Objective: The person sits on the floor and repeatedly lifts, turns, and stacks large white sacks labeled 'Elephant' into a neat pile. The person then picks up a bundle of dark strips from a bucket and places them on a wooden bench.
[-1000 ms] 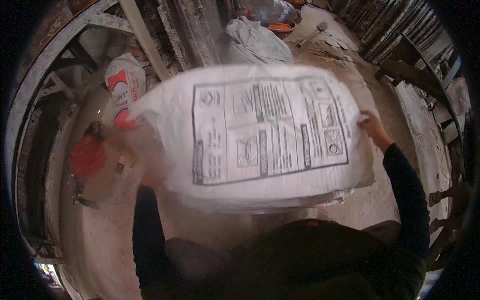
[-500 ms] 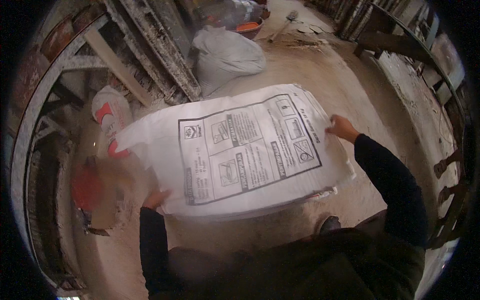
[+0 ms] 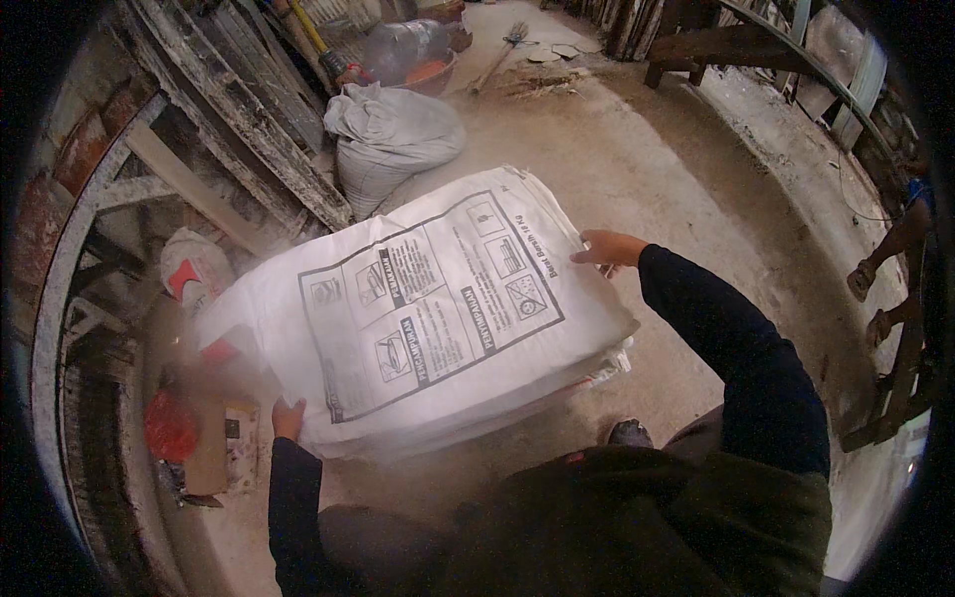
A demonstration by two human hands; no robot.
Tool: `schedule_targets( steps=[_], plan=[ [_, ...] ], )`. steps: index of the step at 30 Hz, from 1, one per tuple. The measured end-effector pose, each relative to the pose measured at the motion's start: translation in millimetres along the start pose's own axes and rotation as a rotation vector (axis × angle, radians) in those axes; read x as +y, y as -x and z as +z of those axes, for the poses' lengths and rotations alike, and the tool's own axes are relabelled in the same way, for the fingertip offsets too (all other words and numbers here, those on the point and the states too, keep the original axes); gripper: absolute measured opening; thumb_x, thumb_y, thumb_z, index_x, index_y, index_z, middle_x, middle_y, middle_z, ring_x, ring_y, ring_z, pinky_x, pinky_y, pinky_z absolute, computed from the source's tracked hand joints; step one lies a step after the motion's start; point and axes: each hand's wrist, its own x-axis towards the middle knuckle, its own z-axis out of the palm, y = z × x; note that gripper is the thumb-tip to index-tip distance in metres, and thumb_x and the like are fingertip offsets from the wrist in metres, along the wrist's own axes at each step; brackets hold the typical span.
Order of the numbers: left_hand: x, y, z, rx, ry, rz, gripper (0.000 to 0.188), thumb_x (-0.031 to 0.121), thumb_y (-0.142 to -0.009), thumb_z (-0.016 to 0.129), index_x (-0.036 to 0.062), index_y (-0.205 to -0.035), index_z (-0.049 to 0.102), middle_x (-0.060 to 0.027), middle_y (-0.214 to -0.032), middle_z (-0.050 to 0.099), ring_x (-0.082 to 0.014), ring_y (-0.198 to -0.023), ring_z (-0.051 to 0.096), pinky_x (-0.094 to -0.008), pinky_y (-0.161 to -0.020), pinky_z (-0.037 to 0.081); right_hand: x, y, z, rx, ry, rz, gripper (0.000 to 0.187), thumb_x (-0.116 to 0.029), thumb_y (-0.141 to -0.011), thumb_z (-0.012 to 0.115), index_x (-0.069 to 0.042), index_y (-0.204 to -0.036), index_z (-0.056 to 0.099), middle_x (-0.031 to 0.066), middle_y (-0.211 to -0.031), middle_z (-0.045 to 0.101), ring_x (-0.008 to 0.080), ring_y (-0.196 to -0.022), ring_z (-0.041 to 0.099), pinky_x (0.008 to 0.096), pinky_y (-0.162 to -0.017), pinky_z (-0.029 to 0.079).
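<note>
A thick pile of flat white printed sacks [image 3: 438, 308] lies across in front of me, its layered edges showing at the right and front. The upper face carries a dark-framed panel of text and small drawings. At the near left corner, my left hand [image 3: 288, 418] is closed on the sacks, its fingers partly hidden. My right hand [image 3: 609, 249] grips the far right edge, the thumb and fingers pinched on it. Pale dust blurs the left end of the pile.
A full grey-white sack [image 3: 393, 144] stands beyond the pile, beside upright timber boards [image 3: 234, 109]. At the left are a red-and-white bag [image 3: 191, 264], a red plastic bundle [image 3: 171, 426] and cardboard [image 3: 207, 453]. A wooden bench-like frame [image 3: 726, 50] stands far right, near another person's feet [image 3: 863, 281].
The pile and both my hands sit further left in the picture, the pile tilted more, as the whole view has shifted. Both hands keep hold of the sacks, and dust now hangs over their left end.
</note>
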Motion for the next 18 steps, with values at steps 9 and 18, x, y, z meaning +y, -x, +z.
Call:
schedule_targets(
  steps=[9, 18],
  plan=[
    [182, 65, 27, 0.154, 0.066, 0.634, 0.076, 0.027, -0.072, 0.065, -0.0013, -0.130, 0.024, -0.0198, -0.133, 0.027, -0.0319, -0.125, 0.024, -0.0382, -0.103, 0.018, -57, 28, 4, 0.035, 0.333, 0.014, 0.091, -0.029, -0.065, 0.068, 0.000, -0.133, 0.015, 0.0226, -0.088, 0.060, 0.0308, -0.074, 0.061, 0.0388, -0.059, 0.050],
    [387, 236, 185, -0.273, 0.111, 1.114, 0.073, 0.029, -0.072, 0.063, 0.0074, -0.131, 0.026, -0.0170, -0.134, 0.026, -0.0327, -0.124, 0.025, -0.0525, -0.096, 0.021, -25, -10, 16, -0.028, 0.162, -0.112, 0.093, -0.015, -0.066, 0.067, 0.001, -0.134, 0.005, 0.0221, -0.088, 0.058, 0.0268, -0.060, 0.060, 0.0342, -0.040, 0.047]
  ],
)
